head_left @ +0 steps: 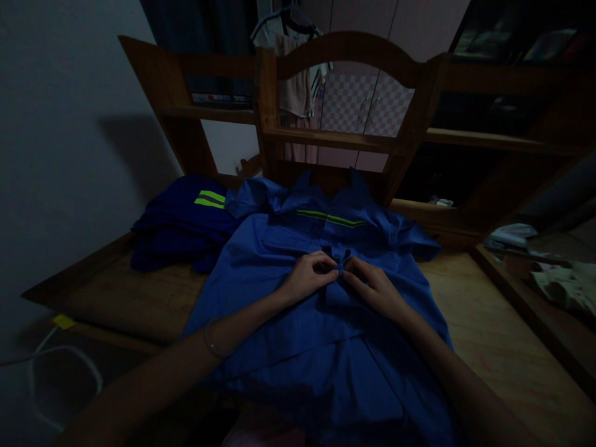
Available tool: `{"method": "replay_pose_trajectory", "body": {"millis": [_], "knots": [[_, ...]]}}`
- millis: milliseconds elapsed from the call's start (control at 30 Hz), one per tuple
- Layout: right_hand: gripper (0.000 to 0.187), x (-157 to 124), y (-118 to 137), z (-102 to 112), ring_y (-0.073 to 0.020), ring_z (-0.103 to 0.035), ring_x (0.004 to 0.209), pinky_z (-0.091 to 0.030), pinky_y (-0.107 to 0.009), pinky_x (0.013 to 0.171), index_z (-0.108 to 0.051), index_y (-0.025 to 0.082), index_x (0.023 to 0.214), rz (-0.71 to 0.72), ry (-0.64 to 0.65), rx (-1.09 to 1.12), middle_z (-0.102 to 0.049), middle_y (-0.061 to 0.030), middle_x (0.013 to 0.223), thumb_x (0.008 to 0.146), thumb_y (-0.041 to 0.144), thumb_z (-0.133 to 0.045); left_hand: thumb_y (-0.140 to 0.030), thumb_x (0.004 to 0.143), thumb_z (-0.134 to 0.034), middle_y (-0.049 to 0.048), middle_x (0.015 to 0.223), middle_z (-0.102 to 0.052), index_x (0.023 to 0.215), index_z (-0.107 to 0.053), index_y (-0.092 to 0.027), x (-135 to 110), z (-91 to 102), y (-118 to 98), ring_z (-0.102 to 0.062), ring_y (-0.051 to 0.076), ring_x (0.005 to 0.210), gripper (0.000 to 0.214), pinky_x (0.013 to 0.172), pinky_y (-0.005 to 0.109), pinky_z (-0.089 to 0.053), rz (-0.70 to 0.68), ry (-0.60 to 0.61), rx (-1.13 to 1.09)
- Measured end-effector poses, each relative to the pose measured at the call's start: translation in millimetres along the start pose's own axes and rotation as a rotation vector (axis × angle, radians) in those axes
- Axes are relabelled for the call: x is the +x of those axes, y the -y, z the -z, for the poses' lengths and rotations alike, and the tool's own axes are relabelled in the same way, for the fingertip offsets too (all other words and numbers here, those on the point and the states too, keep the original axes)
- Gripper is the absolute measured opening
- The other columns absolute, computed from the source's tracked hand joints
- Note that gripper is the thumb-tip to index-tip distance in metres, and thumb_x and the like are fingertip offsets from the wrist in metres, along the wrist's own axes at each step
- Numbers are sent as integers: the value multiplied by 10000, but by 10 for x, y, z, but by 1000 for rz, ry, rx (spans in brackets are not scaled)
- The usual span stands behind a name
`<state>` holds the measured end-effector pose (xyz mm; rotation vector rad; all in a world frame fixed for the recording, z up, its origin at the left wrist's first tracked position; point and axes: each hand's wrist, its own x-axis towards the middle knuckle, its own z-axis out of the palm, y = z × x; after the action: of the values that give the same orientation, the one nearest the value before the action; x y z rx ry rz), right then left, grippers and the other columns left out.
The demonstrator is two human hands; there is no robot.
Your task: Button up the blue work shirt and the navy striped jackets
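Observation:
A blue work shirt [288, 248] with a yellow-green stripe across the chest lies spread face up on a wooden table [488, 335]. My left hand [307, 276] and my right hand [375, 287] meet at the shirt's front placket, just below the chest. Both pinch a small fold of the blue cloth between fingers and thumb. A thin bracelet circles my left wrist.
A second dark blue garment [181, 220] with yellow-green stripes lies bunched at the table's back left. A wooden shelf frame [344, 139] rises behind the shirt. Light cloths [559, 279] lie on the right. A white cable [65, 366] loops on the floor at left.

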<state>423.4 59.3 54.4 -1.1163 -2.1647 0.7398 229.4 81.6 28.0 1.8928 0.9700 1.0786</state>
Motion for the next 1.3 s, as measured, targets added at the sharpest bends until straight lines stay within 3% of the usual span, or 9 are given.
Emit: {"method": "replay_pose_trajectory", "body": {"millis": [633, 933, 1300], "knots": [[182, -10, -18, -20, -122, -485, 633, -335, -245, 593, -528, 193, 829, 31, -35, -92, -524, 17, 707, 931, 319, -447, -272, 792, -614, 51, 865, -630, 819, -704, -136, 37, -26, 68, -598, 144, 820, 166, 749, 229, -457, 67, -13, -139], [215, -7, -13, 3, -138, -522, 666, -367, -246, 610, -564, 191, 850, 8, -24, -27, -582, -5, 744, 928, 353, -446, -378, 774, -654, 49, 859, -640, 833, -703, -139, 27, -16, 60, -601, 149, 802, 251, 749, 245, -458, 100, 11, -203], [251, 25, -80, 11, -120, -496, 594, -349, -226, 542, -587, 181, 820, -100, -22, 128, -549, 16, 661, 896, 400, -490, -353, 794, -631, 43, 839, -666, 833, -697, -138, 41, -12, 15, -604, 159, 820, 228, 775, 255, -453, 119, -4, -196]]}}
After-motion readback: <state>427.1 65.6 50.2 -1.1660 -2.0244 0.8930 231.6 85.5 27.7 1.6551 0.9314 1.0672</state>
